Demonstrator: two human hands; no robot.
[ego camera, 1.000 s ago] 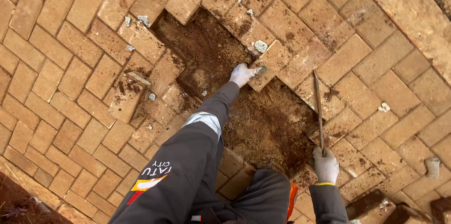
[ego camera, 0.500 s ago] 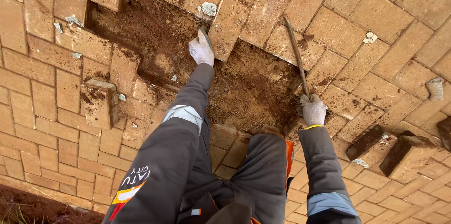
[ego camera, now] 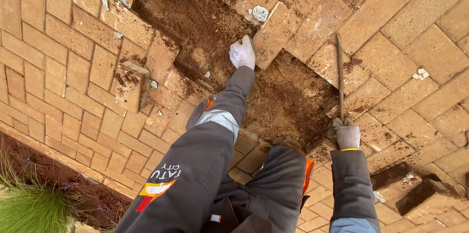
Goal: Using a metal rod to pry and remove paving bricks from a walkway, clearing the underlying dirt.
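I see tan brick paving round a dug-out patch of brown soil. My gloved left hand grips edge of rectangular tan paver w/ fingers curled; right hand clamped on thin rusty metal rod, upright beside pit.

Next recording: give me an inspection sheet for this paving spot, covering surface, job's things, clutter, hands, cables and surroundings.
Surface: brick paving with an open pit of bare soil where bricks are out.
Job's things: thin metal rod, lying up across the paving from the pit edge; paver at the pit edge.
Clutter: lifted bricks, one tilted at the left, more at lower right; pale stone bits.
Hands: both gloved. Left hand against the paver's edge; right hand gripping the rod's lower end.
Cables: nothing seen.
Surroundings: soil strip and grass tuft at lower left.
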